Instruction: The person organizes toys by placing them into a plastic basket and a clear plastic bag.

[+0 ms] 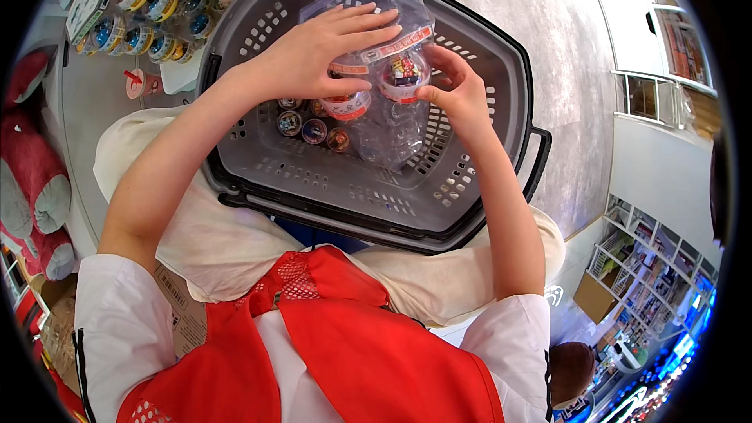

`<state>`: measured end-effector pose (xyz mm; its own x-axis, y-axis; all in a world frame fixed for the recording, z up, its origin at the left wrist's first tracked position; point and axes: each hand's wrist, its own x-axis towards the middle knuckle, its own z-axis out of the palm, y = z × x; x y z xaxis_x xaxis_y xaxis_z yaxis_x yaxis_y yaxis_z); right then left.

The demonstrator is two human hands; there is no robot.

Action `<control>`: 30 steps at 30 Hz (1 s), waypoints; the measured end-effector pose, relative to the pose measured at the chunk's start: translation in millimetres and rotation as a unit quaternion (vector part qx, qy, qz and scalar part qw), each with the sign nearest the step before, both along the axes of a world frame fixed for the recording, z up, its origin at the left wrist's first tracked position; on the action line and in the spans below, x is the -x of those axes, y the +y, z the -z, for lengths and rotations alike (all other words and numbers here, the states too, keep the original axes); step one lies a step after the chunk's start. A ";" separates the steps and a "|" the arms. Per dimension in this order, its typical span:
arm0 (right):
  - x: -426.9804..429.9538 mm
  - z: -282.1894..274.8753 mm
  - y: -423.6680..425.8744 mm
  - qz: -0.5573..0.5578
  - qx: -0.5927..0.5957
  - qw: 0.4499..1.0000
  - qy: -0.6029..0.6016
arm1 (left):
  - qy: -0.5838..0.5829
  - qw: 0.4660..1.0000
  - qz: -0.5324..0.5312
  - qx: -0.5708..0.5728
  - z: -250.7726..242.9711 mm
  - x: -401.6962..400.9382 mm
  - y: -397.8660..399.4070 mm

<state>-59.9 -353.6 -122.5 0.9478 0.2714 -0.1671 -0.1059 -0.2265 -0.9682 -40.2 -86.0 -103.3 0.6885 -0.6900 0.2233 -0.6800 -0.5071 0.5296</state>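
Note:
Inside a grey plastic shopping basket (pixel 282 170), a clear plastic package (pixel 367 3) with orange-red printed bands holds round toy capsules. My left hand (pixel 320 50) spans the top of this package, fingers spread over it and thumb against a capsule (pixel 346 103) on the left. My right hand (pixel 461 85) curls around the right side of another clear capsule (pixel 404 73), thumb at its lower edge. A small colourful figure shows inside that one. Below the package is more clear moulded plastic (pixel 388 135). Several small round-topped items (pixel 314 131) sit at the basket's left.
The basket rests by my crossed legs, its black handle (pixel 537 158) at the right. Many packaged capsules (pixel 158 6) are piled at the upper left near a pink cup (pixel 141 83). Red plush toys (pixel 35 170) lie farther left. White wire racks (pixel 640 270) stand right.

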 end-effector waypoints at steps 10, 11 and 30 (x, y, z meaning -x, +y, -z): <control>-0.3 -3.5 0.6 -0.018 0.009 0.999 0.024 | 0.003 1.000 0.011 0.000 -0.1 0.1 2.6; 1.8 -0.7 2.6 -0.018 0.009 1.000 0.024 | -0.001 1.000 0.011 0.001 -0.1 0.0 1.8; 10.1 -5.4 10.3 0.043 0.096 0.994 -0.037 | 0.001 0.999 0.033 0.017 -4.0 -1.7 -3.8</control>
<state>-70.1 -343.2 -117.1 0.9777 0.1588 -0.1377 -0.0637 -0.4004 -0.9141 -38.4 -89.8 -99.3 0.6427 -0.7255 0.2462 -0.7097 -0.4427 0.5481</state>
